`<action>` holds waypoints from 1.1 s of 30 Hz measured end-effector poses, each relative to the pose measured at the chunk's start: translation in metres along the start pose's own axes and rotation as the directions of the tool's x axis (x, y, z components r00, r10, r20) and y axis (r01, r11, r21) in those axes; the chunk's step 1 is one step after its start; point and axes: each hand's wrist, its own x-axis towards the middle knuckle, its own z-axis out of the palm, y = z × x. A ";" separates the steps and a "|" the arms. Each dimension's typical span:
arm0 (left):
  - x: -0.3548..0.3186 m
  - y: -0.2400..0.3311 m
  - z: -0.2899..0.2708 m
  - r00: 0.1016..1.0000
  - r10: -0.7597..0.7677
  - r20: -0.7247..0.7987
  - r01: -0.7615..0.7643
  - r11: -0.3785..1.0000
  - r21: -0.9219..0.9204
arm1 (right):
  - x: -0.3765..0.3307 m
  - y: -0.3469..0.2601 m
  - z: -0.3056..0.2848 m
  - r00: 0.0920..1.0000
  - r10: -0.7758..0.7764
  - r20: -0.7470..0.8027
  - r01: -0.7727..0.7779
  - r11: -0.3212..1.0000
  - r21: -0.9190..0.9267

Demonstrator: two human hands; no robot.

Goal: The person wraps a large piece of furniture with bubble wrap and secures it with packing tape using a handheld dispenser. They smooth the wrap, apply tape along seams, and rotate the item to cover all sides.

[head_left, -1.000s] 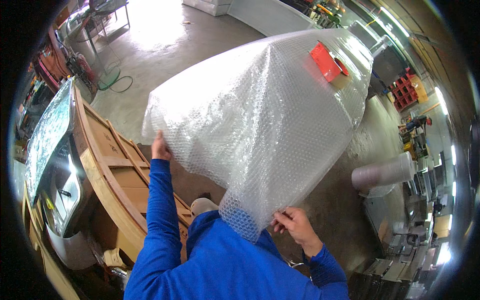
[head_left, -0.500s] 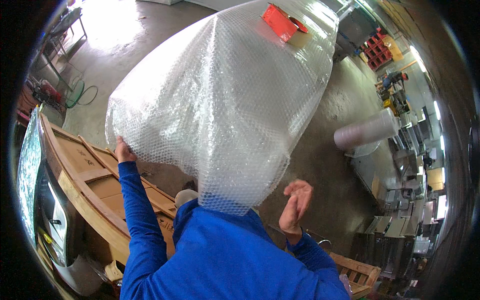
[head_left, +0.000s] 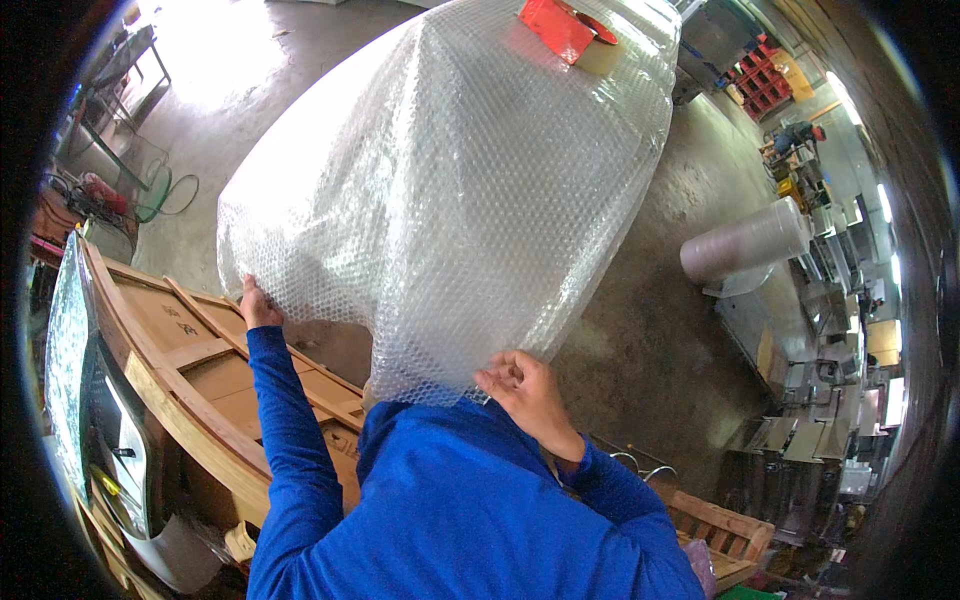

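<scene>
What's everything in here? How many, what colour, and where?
bubble wrap: one sheet, clear, centre
red tool: one, red, on bubble wrap
wrap roll: one, pale pinkish, right
wood-framed crate: one, brown, left
slatted wood: one, brown, lower right
red bins: several, red, upper right
shop clutter: many, mixed, far right
floor: one, grey, beneath
top: one, blue, bottom
left grip: one bare hand, bubble wrap's left edge
right grip: one bare hand, bubble wrap's lower edge

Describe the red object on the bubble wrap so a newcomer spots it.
Find the big clear bubble-wrap sheet across the middle of the view. Near its far end, by the picture's top edge, lies the red object, blocky with a rounded part on its right. It is the only red thing on the wrap; the red bins stand apart, farther right.
</scene>
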 end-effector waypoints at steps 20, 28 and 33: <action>-0.050 0.018 0.044 0.964 0.158 -0.216 -0.152 0.987 0.044 | -0.030 0.038 -0.026 0.987 0.008 -0.162 -0.004 1.000 0.022; -0.050 0.021 0.044 0.975 0.101 -0.198 -0.092 0.994 0.053 | -0.035 0.037 0.013 0.948 -0.130 -0.292 0.073 0.978 -0.197; -0.042 0.011 0.038 0.989 0.000 -0.151 0.012 0.997 0.077 | -0.021 0.017 0.010 0.956 -0.097 -0.276 -0.047 0.882 -0.470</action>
